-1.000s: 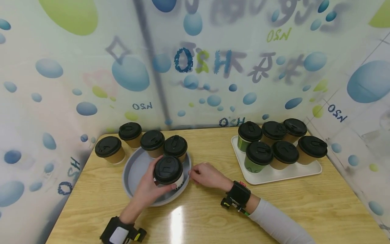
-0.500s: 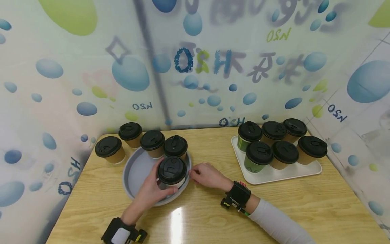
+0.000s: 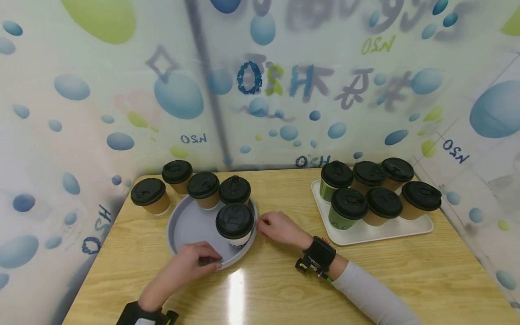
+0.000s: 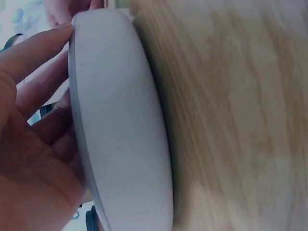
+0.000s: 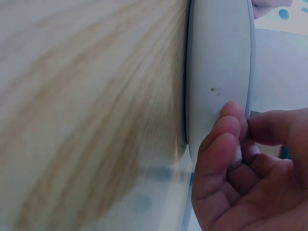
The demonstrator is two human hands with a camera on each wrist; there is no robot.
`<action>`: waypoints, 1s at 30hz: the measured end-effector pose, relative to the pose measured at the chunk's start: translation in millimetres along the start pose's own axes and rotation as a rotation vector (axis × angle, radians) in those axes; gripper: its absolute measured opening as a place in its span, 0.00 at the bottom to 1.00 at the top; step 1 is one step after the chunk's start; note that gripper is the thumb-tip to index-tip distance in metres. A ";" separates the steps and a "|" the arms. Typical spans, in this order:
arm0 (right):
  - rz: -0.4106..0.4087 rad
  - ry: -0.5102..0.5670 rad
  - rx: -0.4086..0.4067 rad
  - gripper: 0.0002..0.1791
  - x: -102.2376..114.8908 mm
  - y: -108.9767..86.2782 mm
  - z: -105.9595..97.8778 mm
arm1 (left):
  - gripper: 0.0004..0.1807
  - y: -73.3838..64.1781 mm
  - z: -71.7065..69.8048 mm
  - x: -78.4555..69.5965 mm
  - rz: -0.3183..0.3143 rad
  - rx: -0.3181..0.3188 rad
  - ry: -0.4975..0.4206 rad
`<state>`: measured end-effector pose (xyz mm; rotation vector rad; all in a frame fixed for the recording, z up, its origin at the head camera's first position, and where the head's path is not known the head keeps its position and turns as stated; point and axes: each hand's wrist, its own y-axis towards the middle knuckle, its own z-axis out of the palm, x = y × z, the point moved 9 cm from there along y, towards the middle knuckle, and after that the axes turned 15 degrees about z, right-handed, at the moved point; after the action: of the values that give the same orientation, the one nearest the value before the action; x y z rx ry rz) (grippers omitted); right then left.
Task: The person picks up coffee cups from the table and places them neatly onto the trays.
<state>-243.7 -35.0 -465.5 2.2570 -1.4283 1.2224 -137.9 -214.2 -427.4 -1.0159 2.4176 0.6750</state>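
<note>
A round grey tray (image 3: 191,230) sits on the left half of the table. My right hand (image 3: 282,229) pinches its right rim, curled fingers (image 5: 224,144) outside the wall and thumb (image 5: 274,126) at the rim. Over the tray's front edge is my left hand (image 3: 191,264), fingers relaxed, holding nothing; in the left wrist view its thumb (image 4: 36,50) touches the rim or nearly so. A white paper coffee cup (image 3: 234,221) with a black lid stands inside the tray at the right. Behind it are two brown lidded cups, one at the back (image 3: 203,189) and one (image 3: 235,189) back right.
Two brown lidded cups, one (image 3: 150,195) and another (image 3: 177,176), stand on the wooden table (image 3: 284,284) left of the round tray. At the right, a white rectangular tray (image 3: 378,235) bears several green and brown lidded cups. A patterned wall backs the table.
My left hand has set the white cup down slightly to the right, let go of it, and drawn back to the tray's front rim. The right hand keeps its place. The view has shifted slightly.
</note>
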 end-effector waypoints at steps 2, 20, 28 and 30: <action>0.012 0.004 -0.007 0.19 -2.0 1.5 -1.8 | 0.03 2.8 5.3 -2.3 0.028 0.017 -0.018; -0.014 0.070 -0.002 0.18 -2.3 -17.1 6.5 | 0.04 39.3 27.0 -25.7 0.060 -0.095 0.263; -0.011 0.075 -0.008 0.21 -0.3 -17.2 16.1 | 0.05 46.2 30.9 -27.8 0.041 -0.177 0.314; -0.006 0.083 -0.002 0.21 0.0 -17.2 16.8 | 0.05 46.7 31.0 -28.5 0.039 -0.186 0.315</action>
<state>-220.6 -35.5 -472.0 2.1807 -1.3916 1.2959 -148.4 -152.3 -423.5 -1.2327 2.6885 0.8188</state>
